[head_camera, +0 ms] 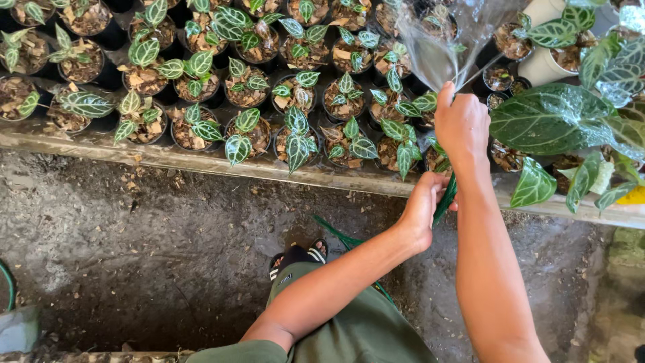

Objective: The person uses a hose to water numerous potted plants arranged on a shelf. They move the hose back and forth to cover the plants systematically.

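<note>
My right hand [461,124] is raised over the bench, closed round the end of a green hose, and a fan of water [447,40] sprays from it onto the small potted plants [349,94] with white-veined green leaves. Below it my left hand [423,205] grips the green hose [445,199], which runs down past my leg toward the ground. Both forearms reach up from the lower right. My green trousers and a sandalled foot [299,257] show beneath.
Rows of black pots fill a concrete bench [168,158] across the top. Larger veined leaves [557,117] and white pots [547,50] stand at the right. Below lies wet dark ground [154,255] strewn with wood chips. Another hose bend [7,282] shows at the left edge.
</note>
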